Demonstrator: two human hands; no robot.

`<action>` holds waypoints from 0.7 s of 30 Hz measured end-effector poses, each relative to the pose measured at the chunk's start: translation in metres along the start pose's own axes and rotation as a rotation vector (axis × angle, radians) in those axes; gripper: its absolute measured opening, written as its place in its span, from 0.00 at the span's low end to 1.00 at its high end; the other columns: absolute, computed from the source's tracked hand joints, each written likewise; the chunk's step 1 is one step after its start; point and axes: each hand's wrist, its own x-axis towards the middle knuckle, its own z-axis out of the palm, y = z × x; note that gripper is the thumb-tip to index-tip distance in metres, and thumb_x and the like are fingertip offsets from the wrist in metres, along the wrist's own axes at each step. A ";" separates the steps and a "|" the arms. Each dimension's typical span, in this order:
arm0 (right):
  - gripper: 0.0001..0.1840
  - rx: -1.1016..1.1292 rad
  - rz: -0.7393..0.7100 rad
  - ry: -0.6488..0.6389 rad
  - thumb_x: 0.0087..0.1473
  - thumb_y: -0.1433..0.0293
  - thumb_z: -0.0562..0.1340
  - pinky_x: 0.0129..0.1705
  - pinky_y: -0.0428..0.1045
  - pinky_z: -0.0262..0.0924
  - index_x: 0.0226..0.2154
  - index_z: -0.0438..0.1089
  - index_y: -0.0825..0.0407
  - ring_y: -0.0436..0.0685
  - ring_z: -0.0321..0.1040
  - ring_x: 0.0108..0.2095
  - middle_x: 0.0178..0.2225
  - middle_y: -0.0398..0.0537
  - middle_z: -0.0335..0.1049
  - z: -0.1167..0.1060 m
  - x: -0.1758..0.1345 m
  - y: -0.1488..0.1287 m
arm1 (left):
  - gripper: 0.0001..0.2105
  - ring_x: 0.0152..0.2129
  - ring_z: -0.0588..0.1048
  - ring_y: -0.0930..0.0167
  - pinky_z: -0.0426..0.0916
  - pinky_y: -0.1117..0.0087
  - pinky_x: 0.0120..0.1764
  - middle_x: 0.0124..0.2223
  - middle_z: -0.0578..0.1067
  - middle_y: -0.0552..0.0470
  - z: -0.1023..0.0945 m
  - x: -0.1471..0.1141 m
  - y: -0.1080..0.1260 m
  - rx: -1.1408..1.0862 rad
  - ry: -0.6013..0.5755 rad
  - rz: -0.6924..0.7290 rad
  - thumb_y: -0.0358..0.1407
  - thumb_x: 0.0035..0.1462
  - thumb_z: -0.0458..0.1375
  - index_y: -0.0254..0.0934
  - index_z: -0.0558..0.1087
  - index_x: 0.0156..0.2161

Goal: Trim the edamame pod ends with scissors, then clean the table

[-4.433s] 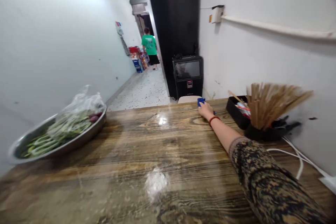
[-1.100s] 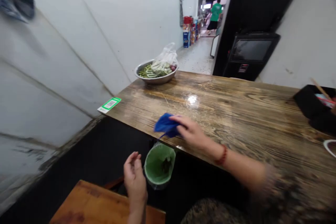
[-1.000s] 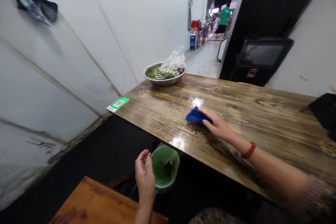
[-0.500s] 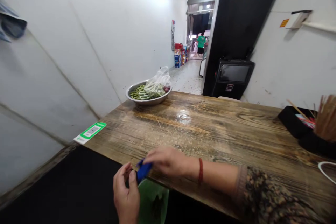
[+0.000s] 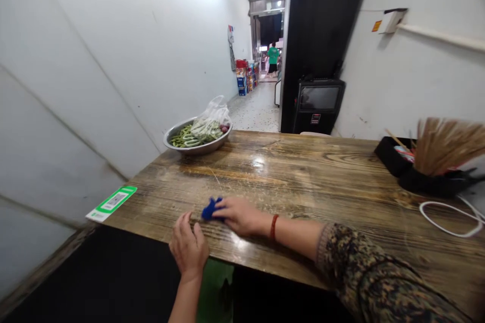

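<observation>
On the wooden table (image 5: pixel 303 161), my right hand (image 5: pixel 242 216) presses down on a crumpled blue cloth (image 5: pixel 210 209), with its fingers closed over the cloth's right side. My left hand (image 5: pixel 189 245) is at the table's near edge, just left of the cloth and apart from it. Its fingers are slightly bent and spread, with nothing in them. Below the edge, partly hidden by my left forearm and the tabletop, hangs something green that looks like a plastic bag (image 5: pixel 215 287).
A metal bowl (image 5: pixel 197 150) of green beans with a clear plastic bag on top stands at the far left. A green-and-white code card (image 5: pixel 112 203) lies at the left edge. At the right are a black holder (image 5: pixel 426 181) with thin sticks (image 5: pixel 443 146) and a white cable (image 5: pixel 439 232).
My right hand has carried the blue cloth from above the near edge onto the tabletop. My left hand has come up to the edge, away from the cloth. The view has shifted somewhat to the right.
</observation>
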 end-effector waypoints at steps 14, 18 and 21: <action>0.21 0.077 0.562 0.500 0.52 0.77 0.53 0.57 0.61 0.56 0.46 0.72 0.52 0.59 0.66 0.50 0.48 0.53 0.71 -0.149 -0.099 0.105 | 0.18 0.52 0.66 0.55 0.61 0.50 0.51 0.56 0.68 0.36 -0.005 0.004 -0.003 0.105 -0.090 0.031 0.37 0.61 0.45 0.33 0.68 0.52; 0.22 0.074 0.770 0.590 0.49 0.79 0.50 0.59 0.70 0.46 0.44 0.72 0.59 0.66 0.63 0.53 0.47 0.65 0.70 -0.168 -0.095 0.192 | 0.18 0.52 0.67 0.55 0.61 0.49 0.51 0.56 0.69 0.38 -0.002 -0.001 -0.011 0.137 -0.084 0.029 0.37 0.60 0.47 0.37 0.68 0.53; 0.20 0.148 0.748 0.544 0.47 0.80 0.52 0.60 0.71 0.40 0.41 0.74 0.62 0.69 0.60 0.55 0.48 0.68 0.69 -0.141 -0.053 0.218 | 0.19 0.52 0.68 0.55 0.61 0.49 0.51 0.56 0.69 0.41 -0.002 -0.004 -0.020 0.141 -0.124 0.019 0.37 0.59 0.48 0.41 0.67 0.55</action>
